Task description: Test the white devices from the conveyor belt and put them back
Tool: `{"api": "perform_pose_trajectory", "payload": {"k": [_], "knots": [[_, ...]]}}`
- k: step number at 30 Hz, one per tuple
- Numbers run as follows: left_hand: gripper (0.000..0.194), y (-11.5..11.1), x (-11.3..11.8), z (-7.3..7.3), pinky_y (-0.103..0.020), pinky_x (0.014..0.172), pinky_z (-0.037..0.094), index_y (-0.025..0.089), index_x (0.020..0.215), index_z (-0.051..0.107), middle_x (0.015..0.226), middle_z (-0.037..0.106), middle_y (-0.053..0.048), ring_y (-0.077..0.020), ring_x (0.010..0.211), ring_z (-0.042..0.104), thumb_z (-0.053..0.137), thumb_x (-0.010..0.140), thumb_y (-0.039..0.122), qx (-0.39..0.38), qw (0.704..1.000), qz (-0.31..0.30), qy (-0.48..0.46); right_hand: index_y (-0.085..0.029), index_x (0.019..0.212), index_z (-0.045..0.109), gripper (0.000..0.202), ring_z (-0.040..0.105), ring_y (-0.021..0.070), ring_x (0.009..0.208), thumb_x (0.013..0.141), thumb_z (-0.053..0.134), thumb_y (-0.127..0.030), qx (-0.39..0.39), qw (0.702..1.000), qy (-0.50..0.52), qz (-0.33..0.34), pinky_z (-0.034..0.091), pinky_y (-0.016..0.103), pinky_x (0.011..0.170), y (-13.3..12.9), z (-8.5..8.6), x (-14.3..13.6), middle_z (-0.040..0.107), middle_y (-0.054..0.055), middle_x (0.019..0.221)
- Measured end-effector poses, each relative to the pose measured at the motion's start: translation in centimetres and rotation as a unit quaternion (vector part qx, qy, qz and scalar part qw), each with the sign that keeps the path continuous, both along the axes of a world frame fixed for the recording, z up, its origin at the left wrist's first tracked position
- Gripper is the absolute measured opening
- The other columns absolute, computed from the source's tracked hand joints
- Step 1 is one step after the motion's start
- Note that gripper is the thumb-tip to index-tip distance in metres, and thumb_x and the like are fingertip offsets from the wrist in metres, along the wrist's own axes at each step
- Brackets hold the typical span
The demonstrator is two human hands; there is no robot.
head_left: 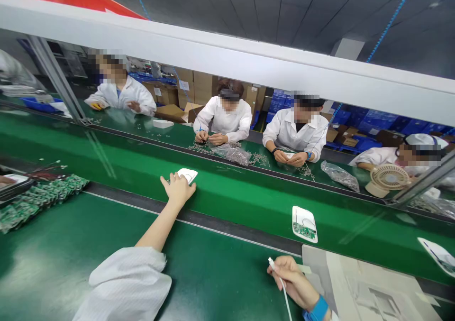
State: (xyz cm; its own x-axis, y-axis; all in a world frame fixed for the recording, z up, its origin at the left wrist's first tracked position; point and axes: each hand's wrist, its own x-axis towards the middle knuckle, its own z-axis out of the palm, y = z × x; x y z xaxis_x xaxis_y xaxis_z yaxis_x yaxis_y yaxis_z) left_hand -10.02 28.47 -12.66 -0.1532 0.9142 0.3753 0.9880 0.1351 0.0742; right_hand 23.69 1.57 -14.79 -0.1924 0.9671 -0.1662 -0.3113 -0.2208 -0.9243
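A green belt [249, 193] runs between two green tabletops, with white-coated workers seated across it. The left hand [177, 188] reaches onto the belt, fingers spread over a white shell [187, 174]. The right hand [293, 278], near the tabletop [106, 235] edge, pinches a white cable [280, 283].

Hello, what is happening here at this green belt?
A person at a green conveyor belt reaches the left hand onto a white casing on the belt. The right hand holds a white cable near the edge. Another casing with a circuit board lies further along. Co-workers opposite sort small parts.
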Motion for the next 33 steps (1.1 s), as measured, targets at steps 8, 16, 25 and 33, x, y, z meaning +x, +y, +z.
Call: {"api": "perform_pose_trajectory", "payload": {"k": [8, 16, 25, 33], "knots": [[0.051, -0.2, 0.9, 0.7, -0.047, 0.08, 0.036, 0.006, 0.093, 0.062, 0.093, 0.062, -0.022, -0.0366, 0.091, 0.056, 0.052, 0.073, 0.052, -0.13, 0.99, -0.042, -0.028, -0.013, 0.07, 0.068, 0.019, 0.035, 0.0061, 0.04, 0.076, 0.065, -0.031, 0.0, 1.0, -0.013, 0.004, 0.035, 0.027, 0.067, 0.0, 0.2, 0.0, 0.053, -0.003, 0.04], [0.031, 0.1, 0.4, 0.9, -0.033, 0.064, 0.043, 0.008, 0.086, 0.062, 0.088, 0.063, -0.019, -0.0326, 0.082, 0.06, 0.05, 0.078, 0.036, -0.101, 0.99, -0.095, -0.024, -0.013, 0.067, 0.068, 0.02, 0.036, 0.0054, 0.039, 0.076, 0.065, -0.03, 0.008, 1.0, -0.012, 0.011, 0.036, 0.026, 0.067, 0.1, 0.6, -0.1, 0.052, -0.003, 0.039], [0.047, -1.2, 0.6, 2.1, -0.045, 0.071, 0.042, 0.003, 0.115, 0.047, 0.084, 0.062, -0.024, -0.0392, 0.087, 0.058, 0.026, 0.089, 0.036, -0.009, 0.992, -0.082, -0.093, -0.013, 0.068, 0.068, 0.02, 0.035, 0.0054, 0.04, 0.076, 0.064, -0.03, 0.011, 1.0, -0.015, 0.01, 0.035, 0.025, 0.064, 0.0, 0.4, 0.0, 0.052, -0.003, 0.04], [0.043, -2.6, -0.3, 4.0, -0.049, 0.077, 0.045, 0.007, 0.115, 0.042, 0.107, 0.055, -0.025, -0.0384, 0.1, 0.054, 0.056, 0.076, 0.017, -0.011, 0.939, -0.068, -0.337, -0.013, 0.066, 0.068, 0.021, 0.037, 0.007, 0.042, 0.077, 0.064, -0.031, 0.024, 0.999, -0.025, 0.0, 0.037, 0.027, 0.066, 0.0, 0.5, -0.1, 0.054, -0.002, 0.042]]}}
